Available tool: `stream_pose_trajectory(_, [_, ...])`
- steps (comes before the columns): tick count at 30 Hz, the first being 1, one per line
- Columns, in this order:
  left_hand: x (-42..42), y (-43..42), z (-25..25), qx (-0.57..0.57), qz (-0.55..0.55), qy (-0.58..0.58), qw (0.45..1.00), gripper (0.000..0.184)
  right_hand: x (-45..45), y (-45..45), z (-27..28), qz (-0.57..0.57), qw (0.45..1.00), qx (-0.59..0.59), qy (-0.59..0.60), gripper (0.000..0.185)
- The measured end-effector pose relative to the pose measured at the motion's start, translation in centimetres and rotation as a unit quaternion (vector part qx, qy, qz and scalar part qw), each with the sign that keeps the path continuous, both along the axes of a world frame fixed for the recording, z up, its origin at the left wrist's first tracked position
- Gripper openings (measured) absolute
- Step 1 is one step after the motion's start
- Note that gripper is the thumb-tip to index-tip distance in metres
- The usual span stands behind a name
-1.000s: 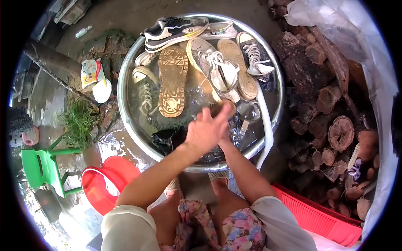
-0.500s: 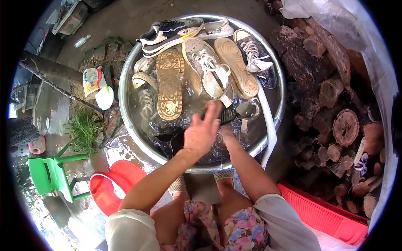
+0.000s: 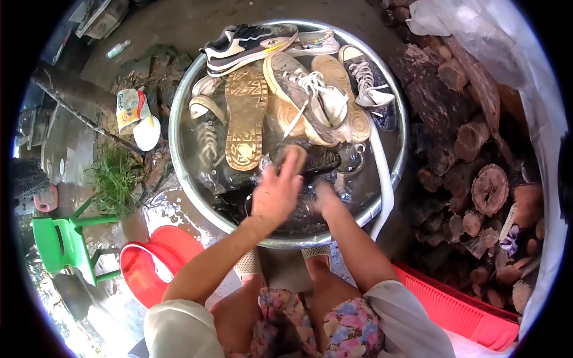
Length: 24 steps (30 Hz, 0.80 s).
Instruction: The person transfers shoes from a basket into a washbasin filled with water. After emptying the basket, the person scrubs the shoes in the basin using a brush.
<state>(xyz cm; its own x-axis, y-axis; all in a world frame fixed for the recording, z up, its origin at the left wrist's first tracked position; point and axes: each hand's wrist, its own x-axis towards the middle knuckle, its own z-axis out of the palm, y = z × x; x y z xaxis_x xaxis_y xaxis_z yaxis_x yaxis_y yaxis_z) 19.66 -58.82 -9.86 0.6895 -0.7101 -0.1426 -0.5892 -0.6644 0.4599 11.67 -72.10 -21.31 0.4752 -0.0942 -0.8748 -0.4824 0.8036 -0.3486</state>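
Observation:
A round metal tub (image 3: 174, 152) of water stands before me, full of shoes. My left hand (image 3: 276, 194) is over its middle, slightly blurred, fingers closed around a brown brush (image 3: 293, 156) pressed against a dark shoe (image 3: 322, 162). My right hand (image 3: 324, 196) dips into the water at that shoe's near side and grips it; its fingertips are hidden. Just beyond lies a grey sneaker with white laces (image 3: 316, 98). A shoe with its tan patterned sole up (image 3: 246, 119) is left of it. A black-and-white sneaker (image 3: 250, 48) rests on the far rim.
A white hose (image 3: 382, 167) hangs over the tub's right side. Cut logs (image 3: 490, 188) are piled at the right, above a red plastic basket (image 3: 456, 307). At the left are a green chair (image 3: 68, 244), a red basin (image 3: 143, 271) and a food packet (image 3: 130, 109).
My left hand has moved slightly left with the brush. The grey sneaker has shifted right and turned, and the dark shoe shows more. The right hand stays nearly in place.

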Motion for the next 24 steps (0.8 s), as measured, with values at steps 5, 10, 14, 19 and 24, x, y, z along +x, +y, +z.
stream_pose_trajectory(5, [0.8, -0.7, 1.1, 0.050, 0.054, 0.064, 0.995, 0.066, -0.9, 0.2, 1.6, -0.058, 0.993, 0.058, -0.090, 0.077])
stream_pose_trajectory(10, [2.9, -0.5, -0.2, 0.033, -0.011, -0.038, 0.999, 0.064, -3.9, 1.5, 0.2, 0.046, 0.925, -0.256, -0.278, 0.095])
stream_pose_trajectory(14, [3.6, -1.8, -0.8, 0.041, 0.077, -0.003, 0.996, 0.060, -2.8, 0.3, 1.2, -0.153, 0.976, 0.097, -0.121, 0.054])
stream_pose_trajectory(19, [0.2, -0.3, 2.8, -0.029, 0.124, 0.106, 0.986, 0.059, -1.0, 0.1, 5.7, -0.224, 0.943, 0.149, -0.198, 0.045])
stream_pose_trajectory(24, [-1.9, -0.6, 0.6, -0.023, -0.095, -0.035, 0.995, 0.067, -2.2, 0.2, 2.5, -0.239, 0.919, 0.206, -0.236, 0.052])
